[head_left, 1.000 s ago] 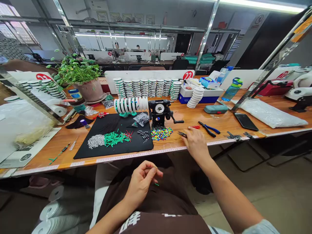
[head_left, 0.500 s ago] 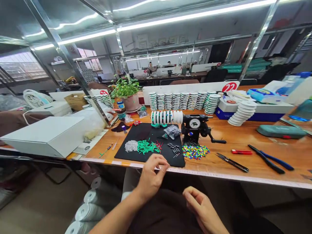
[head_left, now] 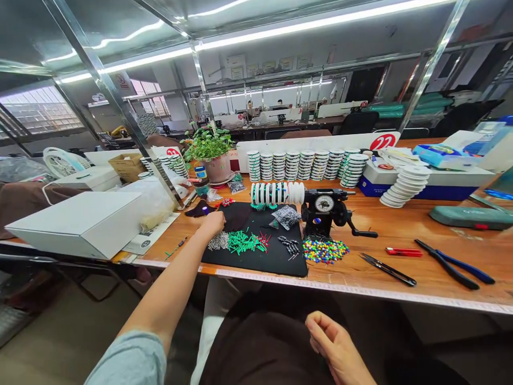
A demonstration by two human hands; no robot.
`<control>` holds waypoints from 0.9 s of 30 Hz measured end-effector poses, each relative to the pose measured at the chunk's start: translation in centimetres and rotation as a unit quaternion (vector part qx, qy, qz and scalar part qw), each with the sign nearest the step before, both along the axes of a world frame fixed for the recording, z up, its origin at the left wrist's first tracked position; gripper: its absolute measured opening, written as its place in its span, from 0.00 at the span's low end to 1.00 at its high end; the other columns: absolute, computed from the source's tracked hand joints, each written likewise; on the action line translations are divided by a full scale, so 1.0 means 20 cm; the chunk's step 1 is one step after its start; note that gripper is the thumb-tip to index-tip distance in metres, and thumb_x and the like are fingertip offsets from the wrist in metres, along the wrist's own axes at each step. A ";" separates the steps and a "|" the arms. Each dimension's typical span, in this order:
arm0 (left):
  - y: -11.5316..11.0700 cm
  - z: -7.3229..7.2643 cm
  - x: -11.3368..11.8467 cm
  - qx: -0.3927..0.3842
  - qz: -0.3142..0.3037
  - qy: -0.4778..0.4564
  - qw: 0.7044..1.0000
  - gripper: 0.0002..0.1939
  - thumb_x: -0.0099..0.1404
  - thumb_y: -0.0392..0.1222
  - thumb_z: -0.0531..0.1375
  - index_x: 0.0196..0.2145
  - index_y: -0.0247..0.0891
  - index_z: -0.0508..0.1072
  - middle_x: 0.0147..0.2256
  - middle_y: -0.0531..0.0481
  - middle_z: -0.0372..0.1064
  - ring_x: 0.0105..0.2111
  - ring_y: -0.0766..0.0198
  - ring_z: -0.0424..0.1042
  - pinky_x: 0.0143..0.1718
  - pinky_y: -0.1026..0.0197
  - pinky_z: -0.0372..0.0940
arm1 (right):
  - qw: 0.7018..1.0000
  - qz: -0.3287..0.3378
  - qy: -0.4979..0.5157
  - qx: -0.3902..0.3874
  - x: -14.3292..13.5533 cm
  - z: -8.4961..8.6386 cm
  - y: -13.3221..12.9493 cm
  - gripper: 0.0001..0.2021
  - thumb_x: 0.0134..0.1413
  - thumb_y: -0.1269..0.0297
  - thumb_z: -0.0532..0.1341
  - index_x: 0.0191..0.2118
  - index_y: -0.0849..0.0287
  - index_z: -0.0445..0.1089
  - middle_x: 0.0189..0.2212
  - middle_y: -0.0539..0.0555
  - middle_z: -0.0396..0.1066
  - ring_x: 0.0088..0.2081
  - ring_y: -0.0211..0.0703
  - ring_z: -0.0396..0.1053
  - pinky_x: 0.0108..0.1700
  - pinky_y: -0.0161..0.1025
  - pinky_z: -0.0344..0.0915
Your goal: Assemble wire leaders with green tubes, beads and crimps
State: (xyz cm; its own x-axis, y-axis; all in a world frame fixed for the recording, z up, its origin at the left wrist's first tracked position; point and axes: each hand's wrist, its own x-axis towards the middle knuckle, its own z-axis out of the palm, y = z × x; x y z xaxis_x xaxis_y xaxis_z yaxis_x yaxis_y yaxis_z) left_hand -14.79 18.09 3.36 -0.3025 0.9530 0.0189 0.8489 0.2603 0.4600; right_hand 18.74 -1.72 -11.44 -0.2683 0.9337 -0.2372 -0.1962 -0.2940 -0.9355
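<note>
My left hand (head_left: 212, 222) reaches onto the black felt mat (head_left: 276, 256), fingers curled over the heap of tiny silver metal beads (head_left: 218, 241) at its left edge. They look light and slippery, best pinched from above. My right hand (head_left: 336, 350) rests loosely curled, empty, below the mat.

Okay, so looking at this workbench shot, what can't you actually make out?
- Left hand, head view: fingertips reach past the silver beads; whether they pinch anything is hidden by the hand itself.
- Right hand, head view: curled above the lap, partly cut off by the bottom edge; contents cannot be told.
- Dial on the black winder: too small to read.
- Blue-handled pliers: jaw tips blurred.
</note>
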 end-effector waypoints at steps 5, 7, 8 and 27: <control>-0.13 0.12 0.13 0.090 -0.011 -0.069 0.994 0.08 0.71 0.42 0.58 0.39 0.34 0.72 0.40 0.44 0.74 0.43 0.57 0.74 0.48 0.52 0.68 | 0.994 -0.059 -0.070 0.059 0.03 0.09 0.00 0.23 0.51 0.39 0.66 0.28 0.57 0.71 0.23 0.49 0.59 0.25 0.39 0.53 0.26 0.37 0.51; -0.26 0.13 0.26 0.117 -0.044 -0.126 0.984 0.06 0.71 0.40 0.54 0.38 0.36 0.69 0.37 0.45 0.75 0.39 0.60 0.75 0.44 0.57 0.68 | 0.989 -0.087 -0.081 0.091 0.03 0.13 0.01 0.22 0.54 0.41 0.65 0.29 0.57 0.71 0.24 0.50 0.62 0.25 0.39 0.56 0.27 0.37 0.54; -0.34 0.11 0.33 0.117 -0.069 -0.162 0.977 0.07 0.71 0.42 0.54 0.38 0.37 0.68 0.35 0.47 0.75 0.37 0.61 0.75 0.40 0.60 0.68 | 0.986 -0.097 -0.080 0.110 0.04 0.16 0.01 0.21 0.56 0.42 0.64 0.30 0.57 0.72 0.25 0.51 0.65 0.26 0.40 0.58 0.28 0.37 0.57; -0.97 -0.32 0.96 -0.220 -0.082 -0.694 0.681 0.26 0.43 0.50 0.79 0.31 0.33 0.73 0.25 0.51 0.73 0.24 0.71 0.72 0.25 0.72 0.60 | 0.958 -0.142 -0.102 0.228 0.01 0.26 0.01 0.09 0.61 0.60 0.64 0.32 0.57 0.74 0.26 0.50 0.74 0.27 0.38 0.69 0.30 0.33 0.65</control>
State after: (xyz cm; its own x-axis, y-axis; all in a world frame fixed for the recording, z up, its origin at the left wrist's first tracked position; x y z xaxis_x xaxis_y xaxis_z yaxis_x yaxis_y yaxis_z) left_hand 4.47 -1.22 -2.99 0.3728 0.7975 -0.4744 -0.2890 0.5856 0.7573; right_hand 18.93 -1.58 -6.26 0.0213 0.9811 0.1925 -0.0069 0.1927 -0.9812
